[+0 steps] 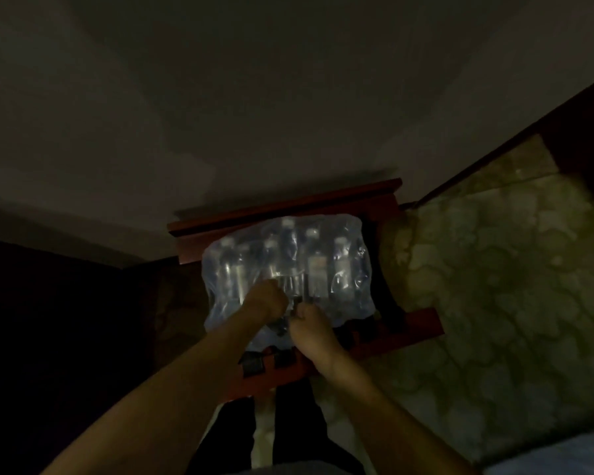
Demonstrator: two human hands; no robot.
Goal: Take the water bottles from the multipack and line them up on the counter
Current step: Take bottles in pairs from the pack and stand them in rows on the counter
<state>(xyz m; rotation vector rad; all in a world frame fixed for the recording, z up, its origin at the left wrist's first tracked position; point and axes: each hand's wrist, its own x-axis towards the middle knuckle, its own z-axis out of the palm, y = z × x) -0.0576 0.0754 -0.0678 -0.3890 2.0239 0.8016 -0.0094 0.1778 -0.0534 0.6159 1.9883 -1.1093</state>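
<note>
A multipack of water bottles (323, 265), wrapped in clear plastic film, lies on a small dark red wooden stand (405, 334) in a dim room. Several bottles show through the film with their caps pointing away from me. My left hand (264, 299) and my right hand (311, 332) are close together at the near side of the pack. Both are closed on the plastic film, and a dark gap in the wrap shows between them. No loose bottle is in view.
A bed or sofa with a pale green patterned cover (494, 286) lies right of the stand. A plain wall (254, 114) rises behind it. A dark area fills the left side. My legs in dark trousers (288, 423) stand below the stand.
</note>
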